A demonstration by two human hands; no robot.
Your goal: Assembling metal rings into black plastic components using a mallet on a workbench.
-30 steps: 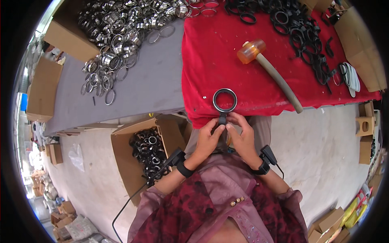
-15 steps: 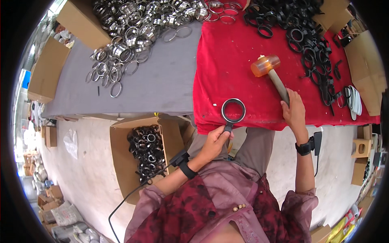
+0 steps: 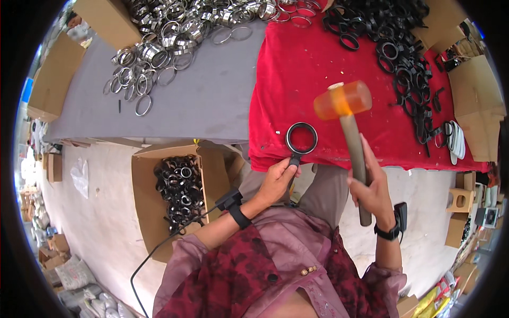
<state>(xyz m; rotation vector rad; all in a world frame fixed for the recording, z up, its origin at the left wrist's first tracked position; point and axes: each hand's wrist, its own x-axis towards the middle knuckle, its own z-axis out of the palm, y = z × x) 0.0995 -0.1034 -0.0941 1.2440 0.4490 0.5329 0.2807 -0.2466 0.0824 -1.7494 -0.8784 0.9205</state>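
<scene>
My left hand pinches the short tab of a black ring clamp, held up at the near edge of the red cloth. A shiny metal rim shows on the ring's face. In my right hand is a mallet with an amber head and a wooden handle, raised over the cloth to the right of the ring. Thumb and fingers lie on either side of the handle, its lower end sticking out below the palm. The mallet head is apart from the ring and slightly blurred.
Loose metal rings are heaped on the grey cloth, black clamps on the red cloth. White gloves lie at the right edge. Below the table, an open cardboard box holds dark rings.
My right hand has lifted the mallet from the red cloth and brought it nearer to me and to the left. My left hand still holds the ring clamp in about the same place.
</scene>
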